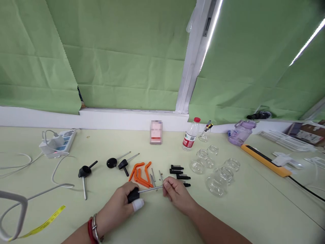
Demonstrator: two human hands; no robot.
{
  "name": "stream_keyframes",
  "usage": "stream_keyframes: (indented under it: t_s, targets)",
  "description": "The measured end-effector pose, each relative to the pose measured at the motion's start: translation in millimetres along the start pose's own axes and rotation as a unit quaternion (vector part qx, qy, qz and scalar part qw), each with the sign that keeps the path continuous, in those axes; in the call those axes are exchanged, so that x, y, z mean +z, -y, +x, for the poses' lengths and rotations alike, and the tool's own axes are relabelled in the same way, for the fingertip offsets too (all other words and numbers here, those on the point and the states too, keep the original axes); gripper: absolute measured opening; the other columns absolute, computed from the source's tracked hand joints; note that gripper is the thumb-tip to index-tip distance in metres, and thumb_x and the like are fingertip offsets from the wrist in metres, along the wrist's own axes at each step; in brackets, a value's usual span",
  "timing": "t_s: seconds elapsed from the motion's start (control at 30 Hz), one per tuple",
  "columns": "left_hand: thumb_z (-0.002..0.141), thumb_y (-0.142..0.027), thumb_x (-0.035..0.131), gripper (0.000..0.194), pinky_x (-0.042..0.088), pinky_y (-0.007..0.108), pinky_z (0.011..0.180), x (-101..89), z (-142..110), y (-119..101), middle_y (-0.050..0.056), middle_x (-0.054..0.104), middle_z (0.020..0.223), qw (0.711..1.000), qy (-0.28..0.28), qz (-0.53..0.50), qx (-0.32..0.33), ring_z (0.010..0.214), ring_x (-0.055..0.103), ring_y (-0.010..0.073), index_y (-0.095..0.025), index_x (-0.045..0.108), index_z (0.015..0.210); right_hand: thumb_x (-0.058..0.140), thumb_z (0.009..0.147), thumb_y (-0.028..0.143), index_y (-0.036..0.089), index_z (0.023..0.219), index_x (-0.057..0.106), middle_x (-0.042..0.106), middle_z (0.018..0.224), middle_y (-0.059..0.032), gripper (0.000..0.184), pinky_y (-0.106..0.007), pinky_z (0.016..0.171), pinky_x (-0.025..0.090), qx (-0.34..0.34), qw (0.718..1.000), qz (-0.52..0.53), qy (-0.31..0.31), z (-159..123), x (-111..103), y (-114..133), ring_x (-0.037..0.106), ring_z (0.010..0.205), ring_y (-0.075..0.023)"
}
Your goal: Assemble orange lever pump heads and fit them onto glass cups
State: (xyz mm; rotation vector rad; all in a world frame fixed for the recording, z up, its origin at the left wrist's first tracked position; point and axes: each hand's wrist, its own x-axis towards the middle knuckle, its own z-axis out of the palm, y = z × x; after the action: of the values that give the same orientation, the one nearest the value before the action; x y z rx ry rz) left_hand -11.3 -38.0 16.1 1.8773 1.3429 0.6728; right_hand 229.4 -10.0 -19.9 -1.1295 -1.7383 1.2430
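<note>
My left hand is closed round the black knob of a metal rod tool; a white bandage wraps its thumb. My right hand pinches the far tip of the same rod. Just beyond the hands lie orange bent handles, loose metal pins and several black ribbed parts. Three more black-knobbed rods rest to the left on the pale green table.
Several clear glass cups stand at right near a water bottle and a purple jug. An orange-and-black bar lies far right. A power strip with cables sits at left, and a yellow tape near the front.
</note>
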Motion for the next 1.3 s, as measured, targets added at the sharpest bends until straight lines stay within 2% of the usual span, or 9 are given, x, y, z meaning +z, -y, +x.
stream_keyframes:
  t_s: [0.1, 0.2, 0.3, 0.7, 0.87, 0.97, 1.07, 1.13, 1.3]
  targets:
    - [0.081, -0.043, 0.048, 0.029, 0.042, 0.027, 0.057, -33.6, 5.7, 10.4, 0.001, 0.06, 0.071, 0.99, -0.09, 0.091, -0.053, 0.061, 0.057, 0.0186, -0.02, 0.053, 0.099, 0.036, 0.091, 0.052, 0.019, 0.096, 0.052, 0.055, 0.069, 0.0007, 0.037, -0.022, 0.049, 0.032, 0.01, 1.0, 0.026, 0.003, -0.3, 0.6, -0.4, 0.038, 0.05, -0.0088]
    - [0.082, -0.043, 0.042, 0.035, 0.04, 0.028, 0.053, -70.6, 17.5, 27.9, 0.002, 0.062, 0.065, 0.933, -0.246, 0.186, -0.188, 0.058, 0.06, 0.0227, -0.019, 0.047, 0.107, 0.037, 0.09, 0.054, 0.019, 0.099, 0.053, 0.055, 0.069, 0.0003, 0.04, -0.022, 0.05, 0.034, 0.019, 1.0, 0.013, 0.003, -0.1, -0.3, -0.8, 0.041, 0.052, -0.0097]
    - [0.085, -0.047, 0.035, 0.043, 0.04, 0.029, 0.053, -95.0, 32.3, 43.9, 0.008, 0.065, 0.068, 0.887, -0.288, 0.249, -0.26, 0.065, 0.063, 0.0268, -0.015, 0.044, 0.112, 0.037, 0.09, 0.054, 0.019, 0.094, 0.054, 0.056, 0.068, 0.0001, 0.04, -0.022, 0.051, 0.034, 0.016, 1.0, -0.006, 0.007, -0.6, -0.7, -1.3, 0.041, 0.053, -0.01]
    - [0.087, -0.045, 0.026, 0.044, 0.042, 0.039, 0.056, -101.4, 42.7, 55.4, 0.02, 0.065, 0.085, 0.877, -0.205, 0.341, -0.27, 0.075, 0.062, 0.0356, -0.012, 0.054, 0.094, 0.04, 0.091, 0.041, 0.017, 0.096, 0.056, 0.056, 0.068, -0.0007, 0.029, -0.026, 0.062, 0.042, 0.009, 0.998, -0.067, -0.018, 1.0, -3.2, -5.1, 0.051, 0.063, -0.0139]
    - [0.087, -0.038, 0.028, 0.042, 0.044, 0.045, 0.07, -124.6, 31.6, 55.3, 0.022, 0.058, 0.11, 0.861, -0.207, 0.405, -0.229, 0.095, 0.058, 0.0381, -0.013, 0.053, 0.11, 0.041, 0.09, 0.029, 0.017, 0.108, 0.057, 0.061, 0.094, -0.0079, 0.028, -0.03, 0.075, 0.045, -0.022, 0.985, -0.158, -0.072, 1.4, -4.8, -5.8, 0.057, 0.082, -0.0182]
    - [0.08, -0.024, 0.037, 0.048, 0.043, 0.047, 0.081, -135.0, 20.1, 71.6, 0.022, 0.052, 0.12, 0.866, -0.16, 0.421, -0.217, 0.107, 0.053, 0.0389, -0.011, 0.047, 0.124, 0.037, 0.091, 0.024, 0.017, 0.115, 0.057, 0.058, 0.114, -0.0108, 0.032, -0.03, 0.083, 0.045, -0.04, 0.969, -0.23, -0.079, 3.0, -5.4, -3.4, 0.057, 0.097, -0.0197]
    - [0.075, -0.016, 0.036, 0.055, 0.045, 0.04, 0.083, -134.2, 3.0, 90.0, 0.019, 0.048, 0.127, 0.904, -0.079, 0.374, -0.194, 0.103, 0.058, 0.0316, -0.013, 0.043, 0.13, 0.035, 0.09, 0.017, 0.017, 0.125, 0.053, 0.049, 0.133, -0.0107, 0.039, -0.03, 0.09, 0.043, -0.032, 0.95, -0.305, -0.064, 9.2, -5.8, -2.6, 0.054, 0.111, -0.0205]
    - [0.071, -0.016, 0.039, 0.062, 0.047, 0.04, 0.079, -129.4, -10.3, 95.4, 0.018, 0.042, 0.134, 0.908, -0.055, 0.369, -0.192, 0.099, 0.06, 0.0311, -0.015, 0.041, 0.133, 0.035, 0.087, 0.011, 0.018, 0.131, 0.048, 0.042, 0.141, -0.0085, 0.046, -0.031, 0.092, 0.042, -0.024, 0.932, -0.359, -0.035, 14.2, -6.2, -2.4, 0.054, 0.113, -0.0211]
    - [0.069, -0.019, 0.041, 0.06, 0.047, 0.044, 0.068, -113.4, -36.4, 74.3, 0.017, 0.053, 0.113, 0.897, -0.017, 0.393, -0.203, 0.086, 0.063, 0.0329, -0.016, 0.046, 0.129, 0.04, 0.072, -0.002, 0.02, 0.139, 0.037, 0.032, 0.148, -0.0051, 0.071, -0.031, 0.091, 0.042, -0.011, 0.884, -0.465, 0.053, 19.0, -6.8, -0.4, 0.056, 0.113, -0.0224]
